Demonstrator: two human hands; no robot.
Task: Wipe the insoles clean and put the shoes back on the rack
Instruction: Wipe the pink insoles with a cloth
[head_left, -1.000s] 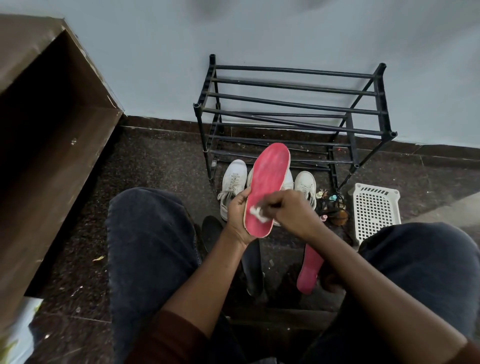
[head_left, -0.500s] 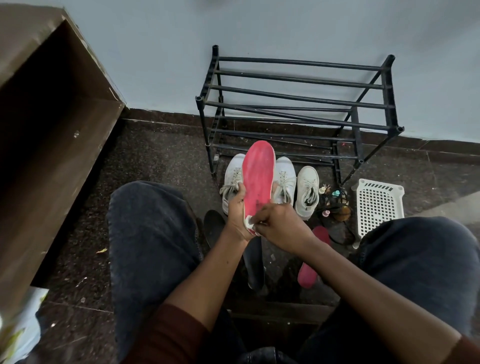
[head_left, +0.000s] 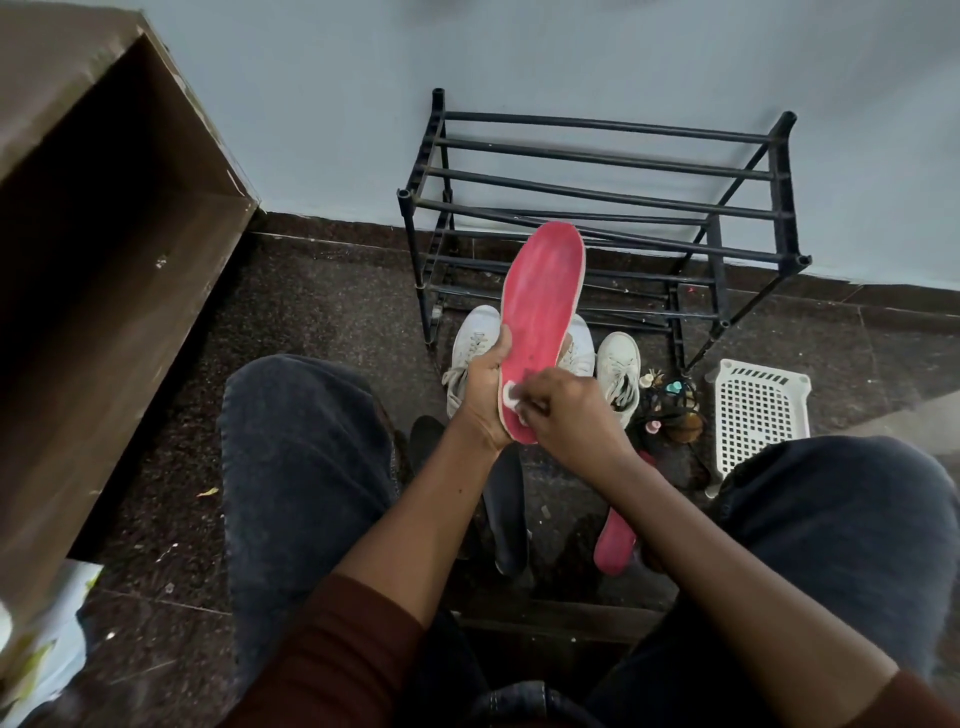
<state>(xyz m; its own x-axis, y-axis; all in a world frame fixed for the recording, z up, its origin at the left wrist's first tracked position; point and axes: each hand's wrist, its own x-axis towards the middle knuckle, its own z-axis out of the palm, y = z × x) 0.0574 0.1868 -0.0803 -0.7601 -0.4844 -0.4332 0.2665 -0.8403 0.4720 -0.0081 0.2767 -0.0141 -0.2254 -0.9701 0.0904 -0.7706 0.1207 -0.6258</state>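
My left hand (head_left: 482, 387) grips the heel half of a red insole (head_left: 540, 306), which stands upright with its toe pointing at the black shoe rack (head_left: 602, 202). A small white wipe (head_left: 511, 394) is pinched in my right hand (head_left: 563, 410) and pressed against the insole's heel. Behind the insole, white sneakers (head_left: 618, 369) sit on the floor in front of the rack. A second red insole (head_left: 615, 545) and two black insoles (head_left: 506, 512) lie on the floor between my knees.
A white perforated plastic basket (head_left: 761, 410) lies at the right of the rack, next to a dark tangle of small items (head_left: 670, 410). A brown cabinet (head_left: 104, 260) fills the left side. My jeans-clad knees flank the dark speckled floor (head_left: 322, 312).
My right hand with the wipe has slid down the insole from its middle to the heel. The insole stays upright in my left hand.
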